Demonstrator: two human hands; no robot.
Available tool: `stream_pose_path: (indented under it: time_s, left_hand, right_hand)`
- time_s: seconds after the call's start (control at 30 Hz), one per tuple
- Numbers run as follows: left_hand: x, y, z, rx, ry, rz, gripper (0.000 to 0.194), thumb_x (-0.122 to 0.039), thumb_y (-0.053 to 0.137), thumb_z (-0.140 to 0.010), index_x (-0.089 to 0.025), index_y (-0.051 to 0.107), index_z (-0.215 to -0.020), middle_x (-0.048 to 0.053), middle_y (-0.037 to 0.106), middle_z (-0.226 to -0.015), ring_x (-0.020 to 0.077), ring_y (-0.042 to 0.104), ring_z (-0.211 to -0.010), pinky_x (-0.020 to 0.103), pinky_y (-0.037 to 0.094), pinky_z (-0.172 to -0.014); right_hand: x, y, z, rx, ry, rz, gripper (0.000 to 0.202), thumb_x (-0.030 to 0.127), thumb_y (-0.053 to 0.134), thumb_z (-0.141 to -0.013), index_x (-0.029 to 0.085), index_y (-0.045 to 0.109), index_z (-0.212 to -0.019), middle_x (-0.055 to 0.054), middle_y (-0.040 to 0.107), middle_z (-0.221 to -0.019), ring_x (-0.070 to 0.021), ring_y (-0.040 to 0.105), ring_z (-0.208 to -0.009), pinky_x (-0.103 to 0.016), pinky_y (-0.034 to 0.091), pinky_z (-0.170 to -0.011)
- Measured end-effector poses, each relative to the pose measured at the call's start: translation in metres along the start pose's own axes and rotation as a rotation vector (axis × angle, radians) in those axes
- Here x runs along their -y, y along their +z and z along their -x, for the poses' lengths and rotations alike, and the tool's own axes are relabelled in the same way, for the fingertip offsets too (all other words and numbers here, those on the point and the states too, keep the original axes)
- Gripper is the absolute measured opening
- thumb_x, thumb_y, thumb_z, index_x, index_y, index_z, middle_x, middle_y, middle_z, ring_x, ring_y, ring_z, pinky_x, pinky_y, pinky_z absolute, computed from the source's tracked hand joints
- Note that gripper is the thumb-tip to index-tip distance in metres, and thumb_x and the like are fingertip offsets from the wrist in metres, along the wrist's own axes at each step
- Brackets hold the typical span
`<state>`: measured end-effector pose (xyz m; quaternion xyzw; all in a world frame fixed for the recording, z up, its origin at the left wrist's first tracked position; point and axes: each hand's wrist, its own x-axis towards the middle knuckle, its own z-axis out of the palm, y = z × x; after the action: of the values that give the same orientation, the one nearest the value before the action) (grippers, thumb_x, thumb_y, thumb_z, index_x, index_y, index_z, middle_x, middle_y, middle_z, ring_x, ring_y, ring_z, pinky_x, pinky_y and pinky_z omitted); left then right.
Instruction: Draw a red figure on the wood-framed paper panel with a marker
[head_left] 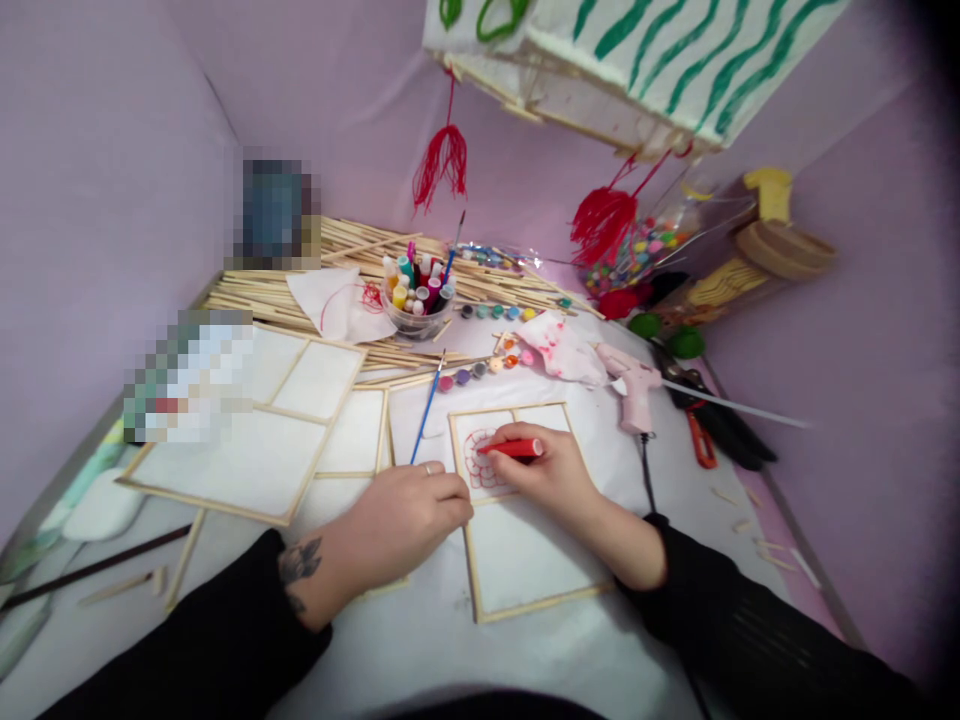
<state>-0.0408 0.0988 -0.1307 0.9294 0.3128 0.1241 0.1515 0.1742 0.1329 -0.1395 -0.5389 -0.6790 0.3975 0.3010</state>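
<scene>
My right hand (559,470) grips a red marker (521,449), its tip at a red drawing of rounded, scale-like outlines (480,462). The drawing is in the upper left section of a paper panel (532,560) edged with thin wooden sticks. My left hand (409,520), with a ring on one finger, has its fingers curled together at the panel's left edge; the thumb is hidden. Just beyond that hand, a blue paintbrush (429,408) lies pointing away. Another framed panel (349,430) sits partly under a larger one (232,455) on the left.
A clear cup (418,318) of markers stands at the back before piled wooden sticks (360,245). Small paint pots (478,370) line the middle. A pink glue gun (636,388) and pliers (724,430) lie right. A painted lantern (645,70) with red tassels (442,160) hangs overhead.
</scene>
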Motion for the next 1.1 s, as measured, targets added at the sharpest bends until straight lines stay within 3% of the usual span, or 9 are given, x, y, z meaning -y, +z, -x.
stream_pose_path:
  time_s: [1.1]
  left_hand:
    - [0.0003,-0.0001,-0.0007,-0.005,0.007,0.005,0.023,-0.016,0.043,-0.095,-0.020,0.065,-0.094,0.003,0.064,-0.088,0.0145,0.056,-0.079,0.025,0.045,-0.065]
  right_hand:
    - [0.0026,-0.0006,0.0004,0.013,-0.003,-0.020,0.011,0.018,0.063,-0.070,0.019,0.071,-0.078,-0.003,0.074,-0.075,-0.0175,0.069,-0.066,-0.025,0.054,-0.061]
